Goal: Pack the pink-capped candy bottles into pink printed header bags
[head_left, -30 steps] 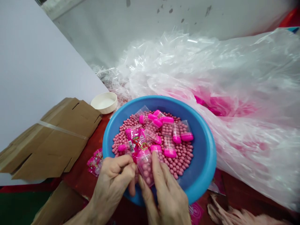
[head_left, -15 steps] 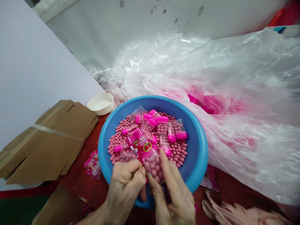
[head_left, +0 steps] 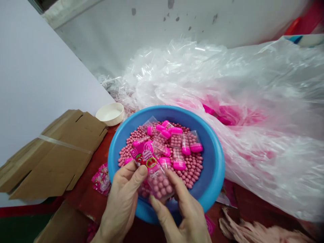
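Observation:
My left hand (head_left: 124, 194) pinches the lower left edge of a pink printed label (head_left: 144, 154) with a strawberry picture. My right hand (head_left: 181, 209) grips a clear plastic container (head_left: 161, 184) of pink candy balls between thumb and fingers. The label overlaps the container's upper end; whether it is stuck there I cannot tell. Both are held over the front of a blue basin (head_left: 216, 175). Loose pink candy balls (head_left: 126, 148) fill the basin's bottom. Several filled clear containers with bright pink caps (head_left: 196, 147) lie on top of them.
Left of the basin are a flattened cardboard box (head_left: 58, 155), a white bowl (head_left: 110, 114) and a small pink packet (head_left: 101, 179). Large clear plastic bags (head_left: 255, 84) crowd the right and back. A pinkish cloth (head_left: 263, 231) lies at the lower right.
My left hand has gone from a closed fist at the container's lower side to pinching the label's edge, up and left. The label and container have shifted slightly left, and the container's lower part shows more.

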Tool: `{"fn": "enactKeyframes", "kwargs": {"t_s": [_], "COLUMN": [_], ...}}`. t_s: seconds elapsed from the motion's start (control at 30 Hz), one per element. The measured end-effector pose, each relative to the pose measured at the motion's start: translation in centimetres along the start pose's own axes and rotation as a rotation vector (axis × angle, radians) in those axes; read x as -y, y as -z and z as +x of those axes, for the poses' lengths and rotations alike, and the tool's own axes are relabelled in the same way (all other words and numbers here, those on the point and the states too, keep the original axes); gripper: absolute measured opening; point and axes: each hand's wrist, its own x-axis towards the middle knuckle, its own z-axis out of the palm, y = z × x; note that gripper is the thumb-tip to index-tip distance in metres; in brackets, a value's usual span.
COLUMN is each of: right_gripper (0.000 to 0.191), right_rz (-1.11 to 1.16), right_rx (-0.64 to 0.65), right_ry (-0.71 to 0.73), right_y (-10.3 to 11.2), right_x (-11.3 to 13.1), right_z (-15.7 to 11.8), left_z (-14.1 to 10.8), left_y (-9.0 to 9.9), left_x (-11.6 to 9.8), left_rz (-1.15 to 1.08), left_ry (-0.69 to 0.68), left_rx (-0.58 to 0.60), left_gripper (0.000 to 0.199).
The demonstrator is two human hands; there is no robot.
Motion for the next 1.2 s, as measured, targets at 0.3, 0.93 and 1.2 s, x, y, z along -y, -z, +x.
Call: {"fn": "enactKeyframes", "kwargs": {"t_s": [0.3, 0.93, 1.2], "right_gripper": [0.024, 0.022, 0.027], "right_rz": [0.073, 0.425, 0.299], "right_rx": [0.128, 0.181, 0.182], "right_ry": [-0.013, -0.173, -0.255], "right_y": [0.2, 0.9, 1.0], "right_x": [0.4, 0.9, 0.4], "right_z": [0.3, 1.0, 0.5], "left_z": [0.5, -1.3, -0.6], "left_y": [-1.7, -1.6, -2.4], "left_x": [0.2, 1.8, 1.2], "left_rz": [-0.168, -0.110, -0.095], "left_ry": [0.022, 0.081, 0.044], "left_rx": [0.054, 0.115, 0.145], "left_gripper": [0.013, 0.021, 0.020]}}
